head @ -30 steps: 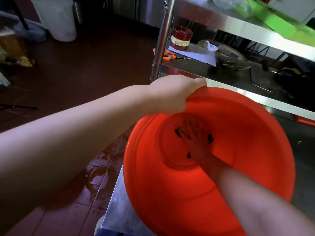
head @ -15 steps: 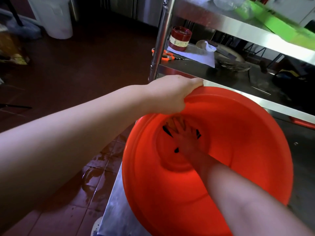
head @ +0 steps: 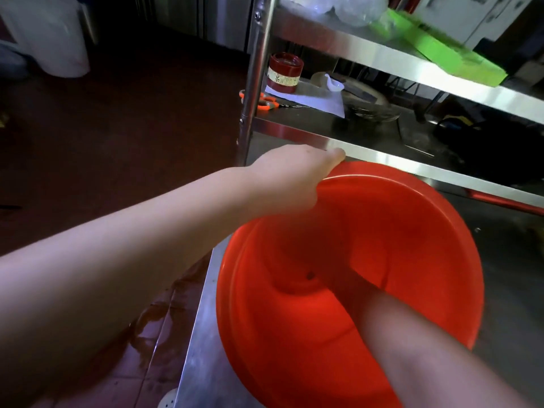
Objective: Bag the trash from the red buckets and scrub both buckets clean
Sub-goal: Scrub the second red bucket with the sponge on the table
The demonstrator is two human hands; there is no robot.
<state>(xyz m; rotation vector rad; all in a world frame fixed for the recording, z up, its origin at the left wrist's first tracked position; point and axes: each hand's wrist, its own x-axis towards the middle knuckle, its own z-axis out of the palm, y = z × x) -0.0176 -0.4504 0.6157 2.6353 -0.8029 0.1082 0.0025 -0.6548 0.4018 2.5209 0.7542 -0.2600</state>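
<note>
The red bucket (head: 412, 245) lies tipped on the table (head: 200, 363), mouth toward the person, its far-left rim clasped in the left hand (head: 294, 178), while the right hand (head: 350, 287), reaching along its axis to the bottom, is too blurred to tell its grip.

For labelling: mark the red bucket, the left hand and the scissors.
red bucket (head: 426, 260), head view, bare inner wall.
left hand (head: 294, 178), head view, back of the hand.
scissors (head: 270, 105), head view, orange handle.
</note>
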